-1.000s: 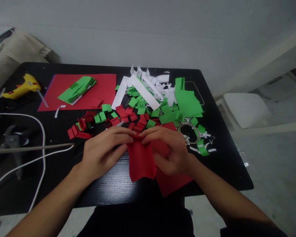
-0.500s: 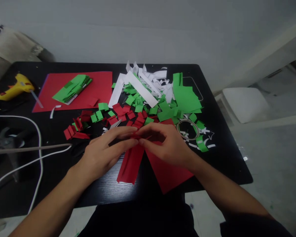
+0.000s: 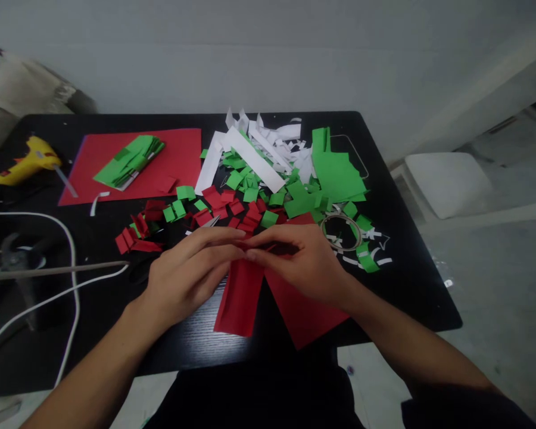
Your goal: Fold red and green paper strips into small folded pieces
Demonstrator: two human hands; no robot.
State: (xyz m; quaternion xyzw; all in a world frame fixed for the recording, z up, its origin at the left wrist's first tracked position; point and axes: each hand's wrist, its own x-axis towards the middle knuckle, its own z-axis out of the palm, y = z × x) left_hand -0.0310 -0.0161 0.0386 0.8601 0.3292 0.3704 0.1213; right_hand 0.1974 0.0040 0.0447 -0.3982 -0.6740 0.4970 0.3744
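Observation:
My left hand (image 3: 190,271) and my right hand (image 3: 301,259) meet at the fingertips above the near middle of the black table (image 3: 411,286). Both pinch the top edge of a folded red paper strip (image 3: 240,296), which hangs down toward me. A larger red paper sheet (image 3: 304,313) lies flat under my right hand and sticks out over the table's front edge. Just beyond my fingers lies a heap of small red and green paper pieces (image 3: 250,205).
A red sheet (image 3: 116,167) with a folded green stack (image 3: 129,161) lies at the back left beside a yellow glue gun (image 3: 24,161). White strips (image 3: 254,152) and green sheets (image 3: 337,173) are piled at the back. A tape ring (image 3: 342,232) sits right; white cable (image 3: 67,262) left.
The red piece in my hands went from a wide sheet to a narrow folded strip. My fingertips have closed together at its top edge. The view shifted slightly.

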